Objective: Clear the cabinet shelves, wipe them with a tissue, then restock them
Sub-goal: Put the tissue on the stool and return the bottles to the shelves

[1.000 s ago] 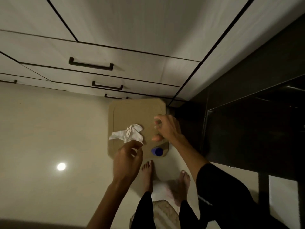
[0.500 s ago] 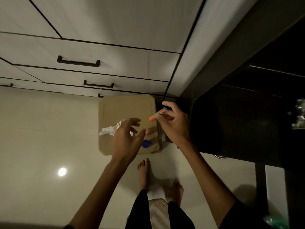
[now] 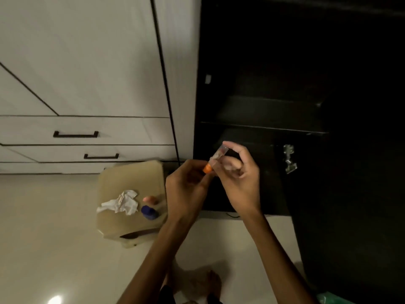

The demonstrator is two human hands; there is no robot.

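Orange-capped clear vial [image 3: 214,160] slants cap-down-left, pinched by right hand [image 3: 238,181] fingers [image 3: 228,144]; left hand [image 3: 186,191] grips the cap. Left of them, stool [image 3: 131,176] carries crumpled tissue [image 3: 121,202] and blue-capped bottle [image 3: 149,212]; dark cabinet shelves [image 3: 265,127] lie beyond

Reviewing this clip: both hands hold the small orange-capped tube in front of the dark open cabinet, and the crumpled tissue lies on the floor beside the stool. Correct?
One detail is off. The head view shows the crumpled tissue lying on top of the stool, not on the floor, beside a blue-capped bottle. The rest holds: the left hand and right hand hold the orange-capped tube before the dark cabinet.
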